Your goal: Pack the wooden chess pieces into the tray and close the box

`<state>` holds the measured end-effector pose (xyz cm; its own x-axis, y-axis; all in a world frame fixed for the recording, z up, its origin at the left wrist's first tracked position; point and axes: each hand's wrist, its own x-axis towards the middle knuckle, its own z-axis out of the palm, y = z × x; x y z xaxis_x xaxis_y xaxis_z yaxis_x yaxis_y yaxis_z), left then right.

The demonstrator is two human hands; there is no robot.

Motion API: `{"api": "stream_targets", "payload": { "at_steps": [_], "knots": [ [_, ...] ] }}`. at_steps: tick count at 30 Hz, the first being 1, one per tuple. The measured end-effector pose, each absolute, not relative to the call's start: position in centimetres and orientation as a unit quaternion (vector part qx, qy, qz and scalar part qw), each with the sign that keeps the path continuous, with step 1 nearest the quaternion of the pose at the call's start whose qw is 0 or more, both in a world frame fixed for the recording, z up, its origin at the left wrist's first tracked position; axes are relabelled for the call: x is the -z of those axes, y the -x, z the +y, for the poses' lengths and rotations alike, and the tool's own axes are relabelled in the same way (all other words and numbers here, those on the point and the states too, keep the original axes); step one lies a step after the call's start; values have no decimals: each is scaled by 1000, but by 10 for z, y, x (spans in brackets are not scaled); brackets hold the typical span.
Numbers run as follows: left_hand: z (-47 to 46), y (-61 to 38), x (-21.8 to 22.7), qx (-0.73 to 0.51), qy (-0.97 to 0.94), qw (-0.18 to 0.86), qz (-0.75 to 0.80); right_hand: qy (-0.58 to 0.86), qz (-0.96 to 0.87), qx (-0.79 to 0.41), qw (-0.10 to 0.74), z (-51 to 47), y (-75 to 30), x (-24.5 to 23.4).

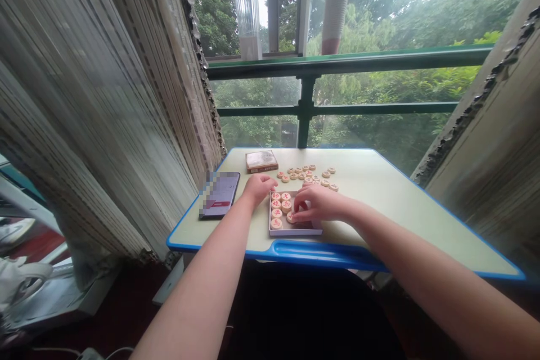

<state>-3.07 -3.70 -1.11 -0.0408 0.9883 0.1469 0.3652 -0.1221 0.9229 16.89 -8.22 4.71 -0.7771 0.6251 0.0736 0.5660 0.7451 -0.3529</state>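
Note:
An open shallow box [295, 232] with a white rim stands near the table's front edge. Several round wooden Chinese chess pieces [276, 214] with red characters lie in its left part, in two columns. My right hand [317, 201] reaches over the box, its fingers closed on a xiangqi piece [290, 217] inside, low in the second column. By the box's upper left corner rests my left hand [258, 187], fingers loosely bent and apart, holding nothing that I can see. Behind the box, more loose pieces [309, 173] are scattered on the table.
A pale table [396, 208] with a blue edge carries everything. On the left lies a phone [220, 196]; at the back left is a flat box lid [261, 161]. A blue pen groove [320, 253] runs along the front. Curtains [105, 95] hang on both sides.

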Motion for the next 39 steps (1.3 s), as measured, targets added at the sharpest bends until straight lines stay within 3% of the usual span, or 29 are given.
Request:
{"api": "stream_targets", "payload": {
  "at_steps": [33,35,39],
  "knots": [
    [-36,30,11,-452,-592,355,565,257,-945,-164,120,-80,-169,-44],
    [-37,30,11,-452,-598,353,560,259,-942,-152,148,-76,-170,-42],
    [-36,30,12,-454,-587,375,556,336,-893,-102,281,-61,-170,-26]
  ]
}}
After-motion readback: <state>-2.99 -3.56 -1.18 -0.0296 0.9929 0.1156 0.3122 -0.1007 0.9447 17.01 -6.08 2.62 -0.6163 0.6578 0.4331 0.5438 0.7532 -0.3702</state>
